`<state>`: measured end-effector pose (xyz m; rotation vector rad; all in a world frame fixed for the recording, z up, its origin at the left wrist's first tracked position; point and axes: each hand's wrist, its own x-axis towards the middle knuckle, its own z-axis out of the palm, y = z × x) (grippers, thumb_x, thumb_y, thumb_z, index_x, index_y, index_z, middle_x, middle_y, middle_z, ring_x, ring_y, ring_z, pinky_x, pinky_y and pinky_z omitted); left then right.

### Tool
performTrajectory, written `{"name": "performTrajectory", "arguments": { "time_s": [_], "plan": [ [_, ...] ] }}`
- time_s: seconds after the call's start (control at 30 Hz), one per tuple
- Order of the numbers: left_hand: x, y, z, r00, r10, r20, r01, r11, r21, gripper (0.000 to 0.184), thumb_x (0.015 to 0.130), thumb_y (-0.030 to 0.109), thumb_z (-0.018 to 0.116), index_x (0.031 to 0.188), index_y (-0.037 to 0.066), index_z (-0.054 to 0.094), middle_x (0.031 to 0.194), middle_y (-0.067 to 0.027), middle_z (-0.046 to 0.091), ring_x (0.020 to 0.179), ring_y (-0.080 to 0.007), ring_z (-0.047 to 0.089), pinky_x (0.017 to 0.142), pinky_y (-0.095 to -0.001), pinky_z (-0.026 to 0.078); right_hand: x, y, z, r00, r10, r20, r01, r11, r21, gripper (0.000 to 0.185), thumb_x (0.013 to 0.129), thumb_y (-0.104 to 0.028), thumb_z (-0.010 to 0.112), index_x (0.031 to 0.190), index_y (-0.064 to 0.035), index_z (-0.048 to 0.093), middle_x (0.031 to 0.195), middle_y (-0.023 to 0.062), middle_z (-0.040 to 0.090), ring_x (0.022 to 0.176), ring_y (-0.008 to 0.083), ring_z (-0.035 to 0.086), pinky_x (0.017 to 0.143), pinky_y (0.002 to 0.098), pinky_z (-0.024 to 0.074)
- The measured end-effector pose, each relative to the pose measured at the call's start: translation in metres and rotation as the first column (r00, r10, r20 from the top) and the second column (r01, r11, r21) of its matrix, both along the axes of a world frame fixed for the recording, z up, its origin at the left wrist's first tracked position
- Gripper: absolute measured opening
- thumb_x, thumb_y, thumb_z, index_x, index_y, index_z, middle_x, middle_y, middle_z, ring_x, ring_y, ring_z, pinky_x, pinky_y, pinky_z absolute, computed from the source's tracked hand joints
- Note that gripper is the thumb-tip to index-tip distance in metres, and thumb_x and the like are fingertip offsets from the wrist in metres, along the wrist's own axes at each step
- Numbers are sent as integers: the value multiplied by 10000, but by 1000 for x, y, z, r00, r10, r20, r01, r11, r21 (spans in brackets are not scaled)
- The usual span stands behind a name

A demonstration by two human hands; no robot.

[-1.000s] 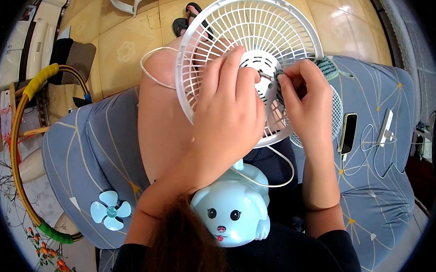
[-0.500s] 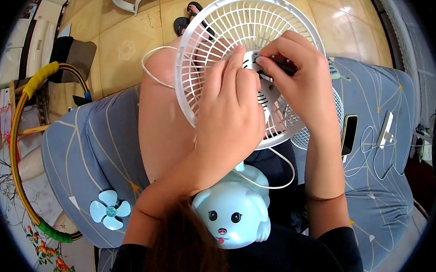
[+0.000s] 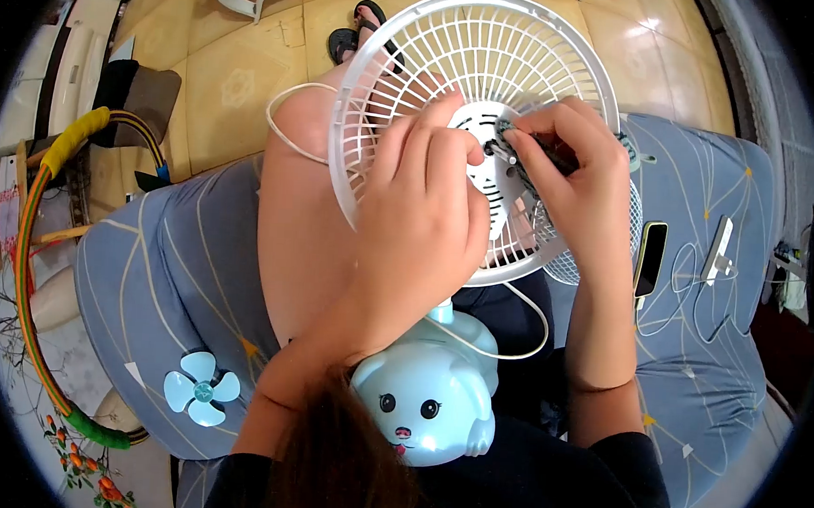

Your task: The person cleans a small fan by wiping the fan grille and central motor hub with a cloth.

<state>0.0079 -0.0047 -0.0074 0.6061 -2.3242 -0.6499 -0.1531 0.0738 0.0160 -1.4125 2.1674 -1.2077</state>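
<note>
A white rear fan grille [image 3: 342, 183] stands tilted over my lap, with a slotted hub plate and a thin metal shaft [image 3: 503, 157] at its middle. My left hand [image 3: 423, 196] lies against the grille and hub, fingers curled; its thumb is mostly hidden. Beside the shaft, my right hand [image 3: 578, 175] pinches a dark grey-green, cloth-like piece [image 3: 561, 156]. Below is the fan's light blue puppy-shaped base [image 3: 432, 405], with a white cord [image 3: 545, 319]. A light blue fan blade [image 3: 203, 389] lies on the sofa at left. Behind my right forearm, a blue mesh grille [image 3: 631, 218] is partly hidden.
The grey-blue patterned sofa [image 3: 179, 271] spreads on both sides. A phone [image 3: 650, 257] and a white power strip [image 3: 720, 249] with cables lie at right. A striped hoop [image 3: 27, 265] stands at left. Tiled floor [image 3: 233, 83] lies ahead.
My right hand has shifted down and slightly right, off the top of the shaft, with the dark piece still in its fingers. The grille has moved slightly down and right; the puppy base slightly left.
</note>
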Motion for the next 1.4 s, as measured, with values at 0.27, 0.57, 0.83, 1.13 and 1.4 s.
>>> {"name": "performTrajectory", "arguments": {
  "time_s": [0.27,0.57,0.83,1.13,1.4],
  "plan": [
    [-3,4,-2,999,40,5,-39,999,-32,336,791,-27,685,1113,-24,587,1353,-242,599,1183,-396,584,1010,-465,494,0,8,-1,999,32,-13,-32,999,39,155,869,-25,780,989,26,698,897,140,656,778,291,654,720,370,531],
    [-2,6,-2,997,52,53,-51,998,-23,390,805,83,726,1154,-49,612,1428,-232,572,1248,-391,551,1071,-442,474,-4,9,0,980,199,5,-198,980,-28,217,859,54,713,1072,31,741,985,103,699,884,187,637,797,297,507],
    [-2,8,0,998,56,-2,-56,995,77,306,823,0,692,1119,-8,615,1449,-214,565,1247,-406,553,1067,-483,457,-10,9,3,966,220,133,-211,974,-76,153,872,35,743,1021,25,778,972,114,726,885,208,683,801,316,540],
    [-2,8,-2,998,61,-9,-59,994,91,302,836,17,687,1127,-15,615,1450,-218,561,1239,-401,553,1065,-483,457,-22,15,12,902,272,336,-253,962,-100,116,888,26,739,995,41,781,987,110,719,938,195,661,846,303,507],
    [-5,9,0,999,54,6,-55,996,74,298,841,24,686,1129,-19,619,1453,-219,557,1227,-401,552,1059,-484,458,-28,13,3,882,260,394,-234,966,-113,186,915,13,715,1091,29,772,1018,81,686,939,167,637,834,281,484]
  ]
}}
